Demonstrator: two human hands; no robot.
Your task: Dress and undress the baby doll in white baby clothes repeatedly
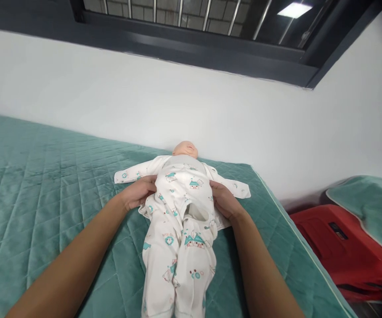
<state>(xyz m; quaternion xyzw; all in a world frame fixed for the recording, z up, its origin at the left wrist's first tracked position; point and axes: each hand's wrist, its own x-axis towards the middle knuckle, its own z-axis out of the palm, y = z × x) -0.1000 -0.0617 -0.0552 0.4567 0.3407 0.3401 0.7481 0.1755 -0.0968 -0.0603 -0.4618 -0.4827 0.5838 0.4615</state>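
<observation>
A baby doll lies on its back on the green quilted bed cover, its head by the wall. It wears a white printed baby shirt, with one sleeve stretched out to the left and the other to the right. White printed baby pants with an open crotch cover its belly and legs. At the left side of the waist, my left hand is closed on the pants, fingertips hidden by the cloth. My right hand grips the opposite side, its fingertips tucked out of sight.
Behind the doll's head rises a white wall, with a dark-framed barred window above. The bed's edge runs down the right side. Beyond it stand a red plastic object and a green cloth.
</observation>
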